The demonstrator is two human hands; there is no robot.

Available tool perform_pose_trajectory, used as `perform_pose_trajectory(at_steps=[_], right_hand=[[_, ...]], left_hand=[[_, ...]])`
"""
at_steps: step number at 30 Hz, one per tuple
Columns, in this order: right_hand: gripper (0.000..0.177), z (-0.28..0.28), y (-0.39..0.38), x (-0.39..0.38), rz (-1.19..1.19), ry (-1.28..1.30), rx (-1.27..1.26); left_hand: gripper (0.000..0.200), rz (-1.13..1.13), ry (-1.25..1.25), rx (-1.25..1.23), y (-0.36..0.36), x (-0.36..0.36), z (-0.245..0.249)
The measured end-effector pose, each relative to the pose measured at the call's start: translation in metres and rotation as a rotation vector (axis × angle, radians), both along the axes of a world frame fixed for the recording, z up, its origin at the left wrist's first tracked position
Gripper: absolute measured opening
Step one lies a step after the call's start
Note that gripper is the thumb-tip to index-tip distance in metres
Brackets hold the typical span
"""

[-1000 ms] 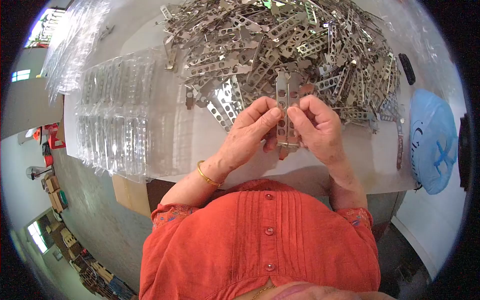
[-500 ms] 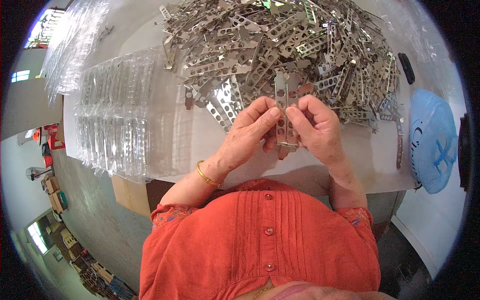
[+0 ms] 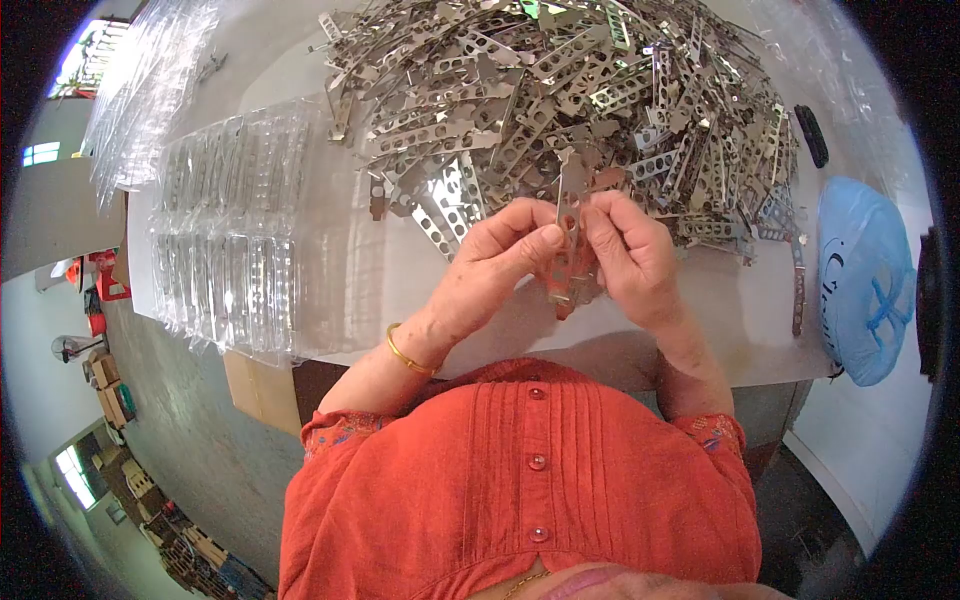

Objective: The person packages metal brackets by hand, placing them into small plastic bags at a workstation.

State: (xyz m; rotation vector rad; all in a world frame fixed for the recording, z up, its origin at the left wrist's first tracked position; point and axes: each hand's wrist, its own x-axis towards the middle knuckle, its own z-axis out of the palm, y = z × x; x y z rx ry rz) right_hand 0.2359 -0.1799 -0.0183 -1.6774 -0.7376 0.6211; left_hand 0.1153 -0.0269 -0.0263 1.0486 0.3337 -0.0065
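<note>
Between my two hands stands a shiny perforated metal strip [image 3: 571, 185], its far end pointing at the pile and its lower end near the table's front. My left hand [image 3: 498, 258] grips its left side, thumb on top and fingers curled beneath. On the right side, my right hand [image 3: 636, 258] has thumb and fingers closed at the strip's edge; the exact contact there is partly hidden. Just beyond my fingers lies a large heap of similar perforated metal strips [image 3: 540, 110].
On the left lie clear plastic trays [image 3: 225, 235] filled with metal strips, with more clear plastic [image 3: 150, 90] behind. A blue plastic bag [image 3: 865, 285] sits at the right edge near a black object [image 3: 812, 137]. A cardboard box [image 3: 262, 390] stands below the table.
The strip in my hands has turned about its length and now looks narrower from above. My right fingers have shifted slightly; the trays and heap look the same.
</note>
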Motion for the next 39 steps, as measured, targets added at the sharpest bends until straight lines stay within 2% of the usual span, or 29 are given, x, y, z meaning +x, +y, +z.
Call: perform_pose_trajectory(at_steps=[5, 7, 11, 14, 16, 19, 23, 26, 28, 29, 31, 34, 39], right_hand=[[0.018, -0.007, 0.001, 0.003, 0.074, -0.19, 0.047], [0.018, -0.004, 0.002, 0.001, 0.068, -0.158, 0.047], [0.02, -0.003, 0.005, -0.002, 0.04, -0.121, 0.034], [0.019, -0.006, 0.005, -0.002, -0.054, -0.129, 0.085], [0.015, -0.004, 0.0, 0.002, -0.059, 0.072, 0.009], [0.01, -0.005, -0.001, 0.002, 0.008, 0.079, 0.088], [0.009, -0.006, 0.001, 0.001, 0.014, 0.033, 0.118], [0.009, 0.001, -0.002, 0.001, 0.008, 0.136, 0.122], [0.009, 0.008, -0.001, -0.002, -0.051, 0.345, 0.189], [0.009, 0.008, -0.001, -0.002, -0.05, 0.346, 0.19], [0.01, 0.006, -0.002, -0.001, -0.087, 0.312, 0.232], [0.011, 0.005, 0.0, 0.0, -0.137, 0.306, 0.221], [0.009, 0.005, 0.0, -0.002, -0.111, 0.322, 0.143]], left_hand=[[0.022, -0.034, -0.041, 0.128, -0.003, 0.001, 0.001], [0.024, -0.005, -0.03, 0.204, -0.003, 0.001, 0.0], [0.023, 0.017, -0.017, 0.141, -0.003, 0.001, 0.002], [0.021, 0.022, -0.035, 0.211, -0.003, 0.001, 0.001], [0.02, 0.028, -0.064, 0.281, -0.003, 0.0, 0.0], [0.02, 0.019, -0.072, 0.395, -0.003, 0.0, 0.001], [0.02, 0.034, -0.056, 0.396, -0.004, 0.001, 0.001], [0.017, 0.071, -0.059, 0.337, -0.004, 0.002, 0.007], [0.017, 0.073, -0.02, 0.289, -0.005, 0.001, -0.001], [0.017, 0.073, -0.019, 0.29, -0.005, 0.001, -0.004], [0.033, 0.157, -0.116, 0.103, -0.005, 0.003, -0.008], [0.044, 0.171, -0.159, -0.038, -0.005, 0.004, 0.0], [0.04, 0.123, -0.068, -0.116, -0.001, 0.005, -0.004]])
